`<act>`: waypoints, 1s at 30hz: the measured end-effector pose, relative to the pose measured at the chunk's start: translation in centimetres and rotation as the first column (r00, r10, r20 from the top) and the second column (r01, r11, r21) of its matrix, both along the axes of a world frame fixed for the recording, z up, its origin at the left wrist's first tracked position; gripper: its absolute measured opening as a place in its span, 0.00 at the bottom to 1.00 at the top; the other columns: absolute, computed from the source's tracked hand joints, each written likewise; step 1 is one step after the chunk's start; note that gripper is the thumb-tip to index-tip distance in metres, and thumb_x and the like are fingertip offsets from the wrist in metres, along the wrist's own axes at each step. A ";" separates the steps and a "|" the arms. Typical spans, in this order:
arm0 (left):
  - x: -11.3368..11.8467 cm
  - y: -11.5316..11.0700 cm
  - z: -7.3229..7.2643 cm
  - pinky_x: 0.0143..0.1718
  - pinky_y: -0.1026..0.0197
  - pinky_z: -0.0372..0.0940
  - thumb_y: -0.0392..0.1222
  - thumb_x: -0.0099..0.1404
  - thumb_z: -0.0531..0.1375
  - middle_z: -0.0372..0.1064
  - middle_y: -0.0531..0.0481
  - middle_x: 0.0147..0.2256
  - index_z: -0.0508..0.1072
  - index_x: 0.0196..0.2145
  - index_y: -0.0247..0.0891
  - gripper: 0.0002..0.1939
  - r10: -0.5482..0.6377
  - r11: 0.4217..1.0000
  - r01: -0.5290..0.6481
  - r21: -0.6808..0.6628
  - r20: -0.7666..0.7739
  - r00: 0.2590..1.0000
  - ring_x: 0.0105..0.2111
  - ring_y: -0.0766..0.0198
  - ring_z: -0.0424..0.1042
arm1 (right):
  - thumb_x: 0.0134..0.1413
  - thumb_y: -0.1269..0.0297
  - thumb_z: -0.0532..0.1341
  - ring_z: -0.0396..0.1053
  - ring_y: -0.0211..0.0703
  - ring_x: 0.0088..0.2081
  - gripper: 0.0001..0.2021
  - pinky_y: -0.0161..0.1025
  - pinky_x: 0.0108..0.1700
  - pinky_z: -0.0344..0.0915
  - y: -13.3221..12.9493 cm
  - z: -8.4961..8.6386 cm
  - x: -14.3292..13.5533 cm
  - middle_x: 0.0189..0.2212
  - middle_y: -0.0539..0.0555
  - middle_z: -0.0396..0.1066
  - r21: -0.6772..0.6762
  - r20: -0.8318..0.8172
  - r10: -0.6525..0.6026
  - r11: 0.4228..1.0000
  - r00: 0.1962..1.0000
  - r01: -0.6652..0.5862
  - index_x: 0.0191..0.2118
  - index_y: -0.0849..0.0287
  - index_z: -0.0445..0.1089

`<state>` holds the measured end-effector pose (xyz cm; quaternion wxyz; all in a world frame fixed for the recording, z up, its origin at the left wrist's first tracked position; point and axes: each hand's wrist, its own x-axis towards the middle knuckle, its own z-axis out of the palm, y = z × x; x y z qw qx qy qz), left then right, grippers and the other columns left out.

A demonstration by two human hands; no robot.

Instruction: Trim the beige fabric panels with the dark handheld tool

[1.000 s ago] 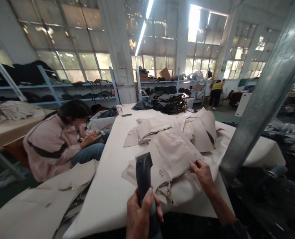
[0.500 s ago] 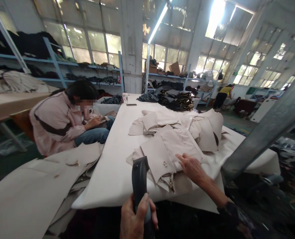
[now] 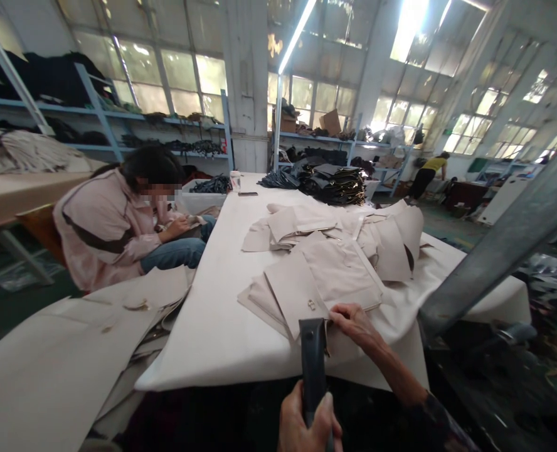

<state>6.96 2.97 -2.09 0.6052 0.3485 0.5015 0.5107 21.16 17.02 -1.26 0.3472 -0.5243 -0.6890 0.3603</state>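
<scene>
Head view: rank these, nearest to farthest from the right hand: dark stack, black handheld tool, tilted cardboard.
1. Black handheld tool: just left of the right hand, in the left hand.
2. Dark stack: table's far end.
3. Tilted cardboard: on shelving beyond.

Count one left grip [image 3: 297, 428] and one right grip [image 3: 357, 324], two in all. In the left grip, one dark handheld tool [image 3: 313, 353]. At and beyond the right grip, beige pieces [image 3: 290, 285], too overlapped for an exact tally; on the one nearest its fingertips, one metal clasp [image 3: 312, 305]. Beneath these, one white table [image 3: 198, 333]; far left of both grips, one tan table [image 3: 29, 183]. Right of the right grip, one metal post [image 3: 490, 251]. Farther ahead of the grips, one dark phone [image 3: 248, 194], one pale cup [image 3: 234, 181], one stack of dark pieces [image 3: 337, 185] and two cardboard boxes [image 3: 330, 123]. Two co-workers: one left of the grips in a pink jacket [image 3: 100, 220], one far beyond the right grip in a yellow top [image 3: 433, 164].
</scene>
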 end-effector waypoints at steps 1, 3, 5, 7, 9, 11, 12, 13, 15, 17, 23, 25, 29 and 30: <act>0.2 0.2 -0.1 0.10 0.70 0.53 0.55 0.53 0.59 0.59 0.57 0.11 0.63 0.23 0.38 0.17 -0.013 1.000 0.013 0.001 0.006 1.000 0.09 0.70 0.60 | 0.49 0.58 0.56 0.50 0.34 0.18 0.14 0.32 0.20 0.46 0.2 -0.1 0.1 0.13 0.44 0.53 -0.032 -0.037 0.008 0.999 0.999 -0.009 0.19 0.60 0.68; 0.6 0.7 -0.3 0.10 0.70 0.53 0.56 0.53 0.59 0.59 0.57 0.11 0.63 0.24 0.38 0.18 -0.047 0.999 0.048 -0.008 0.024 0.999 0.08 0.70 0.59 | 0.49 0.55 0.56 0.48 0.33 0.17 0.15 0.32 0.19 0.44 0.4 -0.4 0.4 0.13 0.44 0.51 -0.095 -0.106 0.018 0.995 0.994 -0.029 0.19 0.60 0.68; 1.0 1.3 -0.3 0.10 0.70 0.54 0.57 0.54 0.58 0.58 0.58 0.10 0.63 0.24 0.38 0.19 -0.085 0.996 0.086 -0.024 0.030 0.996 0.08 0.71 0.58 | 0.48 0.53 0.57 0.46 0.32 0.17 0.17 0.31 0.19 0.43 0.4 -0.8 0.6 0.13 0.43 0.51 -0.143 -0.162 0.021 0.989 0.987 -0.044 0.20 0.60 0.68; 1.3 2.0 -0.2 0.10 0.69 0.56 0.58 0.55 0.57 0.59 0.57 0.10 0.63 0.24 0.37 0.20 -0.110 0.993 0.111 -0.040 0.017 0.994 0.08 0.70 0.58 | 0.48 0.52 0.57 0.46 0.32 0.18 0.17 0.31 0.19 0.42 0.3 -1.1 0.7 0.14 0.43 0.50 -0.166 -0.200 0.014 0.985 0.980 -0.048 0.20 0.60 0.67; 1.1 2.6 0.2 0.11 0.69 0.57 0.59 0.57 0.56 0.61 0.55 0.10 0.64 0.24 0.36 0.21 -0.103 0.994 0.102 -0.047 -0.011 0.995 0.08 0.70 0.59 | 0.47 0.52 0.58 0.45 0.32 0.18 0.17 0.31 0.20 0.42 0.3 -1.2 0.9 0.14 0.43 0.50 -0.175 -0.226 0.001 0.984 0.974 -0.042 0.19 0.60 0.66; 0.6 3.0 0.7 0.13 0.68 0.58 0.59 0.58 0.56 0.63 0.53 0.10 0.65 0.23 0.36 0.22 -0.059 0.998 0.057 -0.041 -0.041 0.997 0.09 0.70 0.60 | 0.46 0.53 0.59 0.45 0.32 0.18 0.16 0.32 0.20 0.42 0.3 -1.3 1.0 0.13 0.43 0.50 -0.182 -0.246 -0.012 0.983 0.969 -0.035 0.19 0.60 0.66; 0.2 3.2 0.9 0.13 0.68 0.58 0.59 0.58 0.56 0.64 0.53 0.10 0.65 0.22 0.35 0.22 -0.031 0.999 0.029 -0.038 -0.055 0.998 0.09 0.69 0.61 | 0.46 0.53 0.59 0.45 0.32 0.18 0.15 0.32 0.20 0.41 0.3 -1.4 1.1 0.13 0.43 0.50 -0.186 -0.257 -0.016 0.982 0.966 -0.033 0.19 0.60 0.66; -0.2 3.2 1.2 0.14 0.69 0.58 0.59 0.58 0.57 0.64 0.52 0.10 0.65 0.22 0.35 0.22 -0.007 0.999 0.004 -0.036 -0.065 0.998 0.10 0.69 0.62 | 0.46 0.54 0.59 0.45 0.32 0.18 0.15 0.32 0.20 0.41 0.3 -1.5 1.1 0.13 0.43 0.50 -0.190 -0.269 -0.019 0.981 0.963 -0.033 0.19 0.60 0.66; -0.8 3.2 1.5 0.14 0.68 0.58 0.59 0.57 0.58 0.65 0.51 0.10 0.66 0.21 0.35 0.22 0.021 0.999 -0.024 -0.037 -0.070 0.997 0.10 0.69 0.62 | 0.46 0.55 0.59 0.45 0.32 0.18 0.14 0.32 0.21 0.41 0.4 -1.6 1.2 0.13 0.43 0.50 -0.197 -0.295 -0.021 0.980 0.955 -0.039 0.19 0.60 0.66; -0.9 2.8 1.5 0.13 0.68 0.58 0.59 0.55 0.59 0.64 0.51 0.10 0.66 0.20 0.35 0.22 0.022 0.997 -0.026 -0.066 -0.051 0.998 0.09 0.68 0.62 | 0.46 0.56 0.59 0.45 0.32 0.18 0.14 0.32 0.21 0.41 0.5 -1.8 1.3 0.13 0.43 0.50 -0.206 -0.322 -0.021 0.977 0.947 -0.049 0.19 0.61 0.66; 1.5 1.8 0.4 0.10 0.69 0.54 0.61 0.51 0.61 0.60 0.55 0.09 0.65 0.20 0.36 0.23 -0.038 0.993 0.039 -0.108 0.010 0.999 0.08 0.70 0.58 | 0.44 0.56 0.62 0.45 0.30 0.18 0.14 0.32 0.20 0.39 0.7 -1.8 1.5 0.13 0.43 0.52 -0.242 -0.382 -0.010 0.966 0.924 -0.089 0.20 0.62 0.67; 2.2 2.0 0.1 0.10 0.69 0.54 0.60 0.51 0.61 0.59 0.55 0.09 0.65 0.21 0.36 0.22 -0.061 0.991 0.063 -0.115 0.023 0.998 0.08 0.70 0.58 | 0.44 0.54 0.62 0.44 0.30 0.18 0.15 0.32 0.20 0.38 0.8 -1.9 1.7 0.13 0.43 0.51 -0.256 -0.409 -0.011 0.961 0.912 -0.103 0.20 0.62 0.68; 1.8 3.2 0.2 0.11 0.69 0.57 0.60 0.55 0.58 0.62 0.53 0.09 0.65 0.21 0.35 0.23 -0.105 0.989 0.105 -0.103 0.002 0.994 0.08 0.70 0.59 | 0.46 0.53 0.61 0.43 0.29 0.18 0.17 0.33 0.20 0.37 0.7 -2.6 2.1 0.15 0.44 0.53 -0.268 -0.480 -0.020 0.955 0.877 -0.125 0.21 0.63 0.67; 1.5 3.5 0.4 0.12 0.68 0.58 0.60 0.55 0.58 0.63 0.52 0.09 0.66 0.21 0.35 0.23 -0.097 0.991 0.095 -0.089 -0.014 0.995 0.08 0.70 0.60 | 0.47 0.53 0.61 0.44 0.29 0.18 0.16 0.33 0.21 0.37 0.6 -2.8 2.2 0.16 0.44 0.55 -0.266 -0.495 -0.028 0.957 0.868 -0.120 0.22 0.63 0.68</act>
